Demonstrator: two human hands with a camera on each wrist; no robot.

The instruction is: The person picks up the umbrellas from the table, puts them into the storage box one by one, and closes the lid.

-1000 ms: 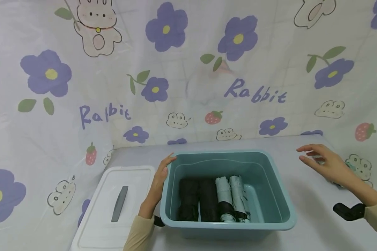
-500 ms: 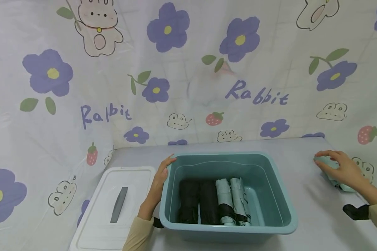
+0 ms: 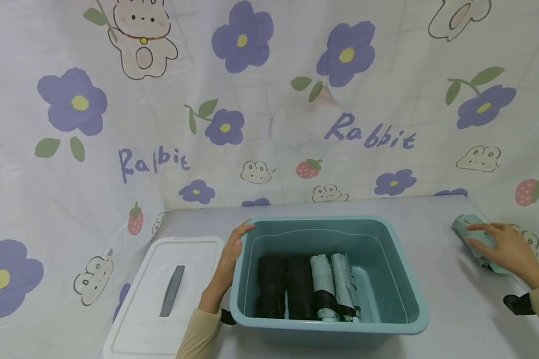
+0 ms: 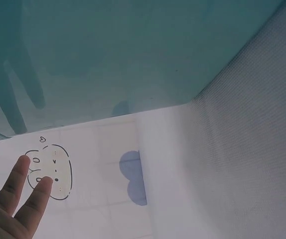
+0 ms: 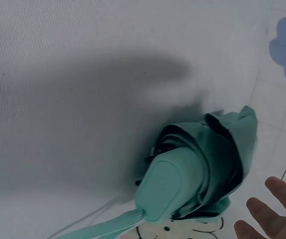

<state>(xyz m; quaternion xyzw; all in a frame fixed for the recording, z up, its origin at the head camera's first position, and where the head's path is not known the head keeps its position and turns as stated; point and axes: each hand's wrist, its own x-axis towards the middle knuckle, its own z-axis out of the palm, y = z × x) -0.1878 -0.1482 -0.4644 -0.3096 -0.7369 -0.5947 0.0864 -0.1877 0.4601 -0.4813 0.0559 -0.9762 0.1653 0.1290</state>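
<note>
A teal plastic tub [image 3: 328, 326] stands mid-table in the head view. My left hand [image 3: 229, 259] lies along its left side, fingertips by the far left corner of the rim; the left wrist view shows its fingers [image 4: 16, 186] extended and spread. Off to the right lies a folded mint-green umbrella [image 3: 471, 237]; its handle end and strap show in the right wrist view. My right hand [image 3: 509, 252] is over that umbrella, with fingers [image 5: 270, 211] spread beside it rather than closed round it. Inside the tub, two black rolled bundles [image 3: 271, 286] lie beside two mint-green rolled umbrellas [image 3: 322, 279].
Left of the tub is a white lid [image 3: 134, 299] with a grey handle [image 3: 172, 291]. A patterned curtain [image 3: 287, 129] with flowers and rabbits hangs behind and beside the grey-white table [image 3: 435, 259]. Grey table surface lies between tub and loose umbrella.
My right hand has moved right and slightly down, from above the table to over the loose umbrella, which now shows more. My left hand has stayed at the tub's side.
</note>
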